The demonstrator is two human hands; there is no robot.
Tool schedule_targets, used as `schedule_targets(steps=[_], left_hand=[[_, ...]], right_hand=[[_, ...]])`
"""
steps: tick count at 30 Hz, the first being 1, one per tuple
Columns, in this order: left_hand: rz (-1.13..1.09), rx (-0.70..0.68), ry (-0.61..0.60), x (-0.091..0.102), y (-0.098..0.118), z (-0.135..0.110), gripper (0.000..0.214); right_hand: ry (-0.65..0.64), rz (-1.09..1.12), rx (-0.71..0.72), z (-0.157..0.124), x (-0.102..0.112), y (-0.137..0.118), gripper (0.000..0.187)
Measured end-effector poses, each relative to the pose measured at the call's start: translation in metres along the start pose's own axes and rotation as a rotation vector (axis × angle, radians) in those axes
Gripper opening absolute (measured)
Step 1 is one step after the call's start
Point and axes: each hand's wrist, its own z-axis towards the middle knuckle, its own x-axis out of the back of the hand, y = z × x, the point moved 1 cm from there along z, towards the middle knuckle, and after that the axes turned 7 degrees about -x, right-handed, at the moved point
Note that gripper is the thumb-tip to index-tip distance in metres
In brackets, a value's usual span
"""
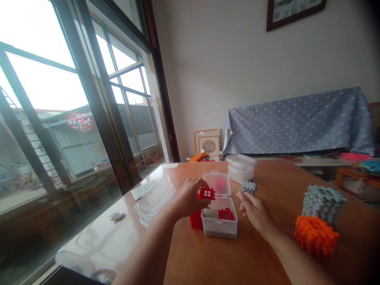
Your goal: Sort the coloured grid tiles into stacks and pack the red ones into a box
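My left hand (189, 198) pinches a flat red interlocking piece (206, 193) just above an open clear plastic box (219, 226). Inside the box lies another red piece (226, 214), and the box's hinged lid (219, 184) stands open behind it. A stack of red pieces (196, 219) sits against the box's left side, under my left hand. My right hand (255, 211) rests to the right of the box with its fingers loosely extended and nothing in them. A small grey piece (248, 187) lies on the table just beyond its fingertips.
A grey block stack (323, 204) sits on an orange block stack (316, 235) at the right. A closed clear container (240, 168) stands behind the box, and clear lids (154, 200) lie at the left on the wooden table (208, 257). A large window (59, 111) runs along the left.
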Motion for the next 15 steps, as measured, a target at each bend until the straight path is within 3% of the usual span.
schedule_targets(steps=[4, 8, 15], left_hand=[[0.023, -0.071, -0.123, -0.027, 0.023, 0.019, 0.039], [0.072, -0.013, -0.306, -0.051, 0.029, 0.032, 0.042], [0.128, 0.062, -0.469, -0.065, 0.026, 0.046, 0.043]], right_hand=[[0.005, 0.010, -0.012, -0.001, 0.000, -0.003, 0.054], [-0.004, 0.023, 0.008, 0.002, 0.000, 0.000, 0.053], [0.011, 0.043, 0.014, 0.006, 0.000, 0.005, 0.051]])
